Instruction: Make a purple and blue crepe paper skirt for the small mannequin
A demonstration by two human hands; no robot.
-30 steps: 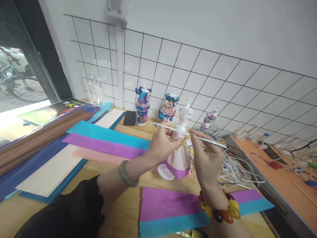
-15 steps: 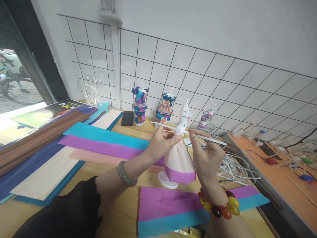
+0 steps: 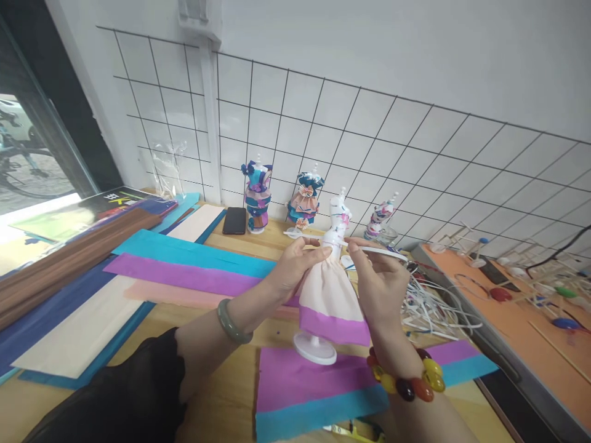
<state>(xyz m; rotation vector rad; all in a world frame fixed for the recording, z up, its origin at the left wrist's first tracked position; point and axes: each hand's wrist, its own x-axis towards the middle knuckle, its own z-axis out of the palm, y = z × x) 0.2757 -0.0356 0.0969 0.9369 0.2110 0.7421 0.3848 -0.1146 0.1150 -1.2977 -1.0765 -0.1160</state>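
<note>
A small white mannequin (image 3: 338, 212) with a flared cream crepe-paper skirt (image 3: 330, 292), purple along its hem, is between my hands. Its round white base (image 3: 315, 349) shows below the hem, and the figure leans. A thin white strip (image 3: 388, 251) runs across the waist and sticks out on both sides. My left hand (image 3: 295, 263) pinches the strip on the left, its thumb reaching the waist at the skirt's gathered top. On the right, my right hand (image 3: 384, 286) grips the strip between thumb and fingers, close to the waist.
Purple and blue crepe paper (image 3: 318, 384) lies in front, with yellow-handled scissors (image 3: 355, 431) by its edge. Layered paper strips (image 3: 194, 255) spread leftward. Behind stand dressed mannequins (image 3: 257, 197) and a phone (image 3: 235, 221). Tangled white strips (image 3: 431, 307) and an orange board (image 3: 521, 320) are rightward.
The mannequin's base has tipped forward and more of its disc shows. The strip has come closer around the waist, with its right end lower and bent. Both hands still grip it.
</note>
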